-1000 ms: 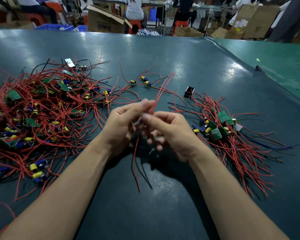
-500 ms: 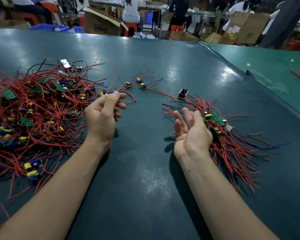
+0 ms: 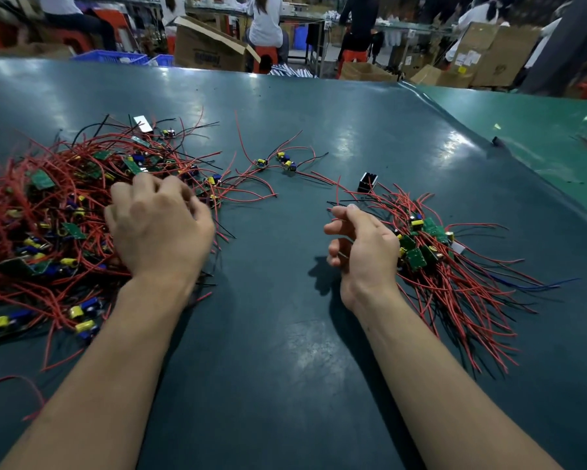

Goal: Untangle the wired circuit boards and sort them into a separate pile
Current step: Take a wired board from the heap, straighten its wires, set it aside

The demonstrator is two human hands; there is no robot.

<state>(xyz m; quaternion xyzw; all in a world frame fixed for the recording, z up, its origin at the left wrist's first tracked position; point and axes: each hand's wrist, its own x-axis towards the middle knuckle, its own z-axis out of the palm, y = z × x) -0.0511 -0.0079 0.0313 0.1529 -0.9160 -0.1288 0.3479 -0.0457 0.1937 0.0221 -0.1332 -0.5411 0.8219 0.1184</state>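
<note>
A big tangled pile of wired circuit boards (image 3: 48, 225), with red and black leads, green boards and yellow and blue parts, covers the left of the dark table (image 3: 285, 351). My left hand (image 3: 159, 228) lies palm down on the pile's right edge, its fingers bent down into the wires and the fingertips hidden. A smaller sorted pile of wired boards (image 3: 434, 259) lies on the right. My right hand (image 3: 363, 249) hovers at that pile's left edge, fingers loosely curled, holding nothing.
A few loose wired boards (image 3: 285, 162) and a small black component (image 3: 367, 182) lie between the piles toward the back. A white tag (image 3: 142, 123) sits behind the left pile. A green mat (image 3: 539, 137) adjoins at right. Cardboard boxes (image 3: 210, 45) and seated people are beyond the table.
My hands separated after holding one wired board together. The board is out of my hands. My left hand dropped onto the tangled pile; my right hand moved beside the sorted pile and its fingers curled loosely.
</note>
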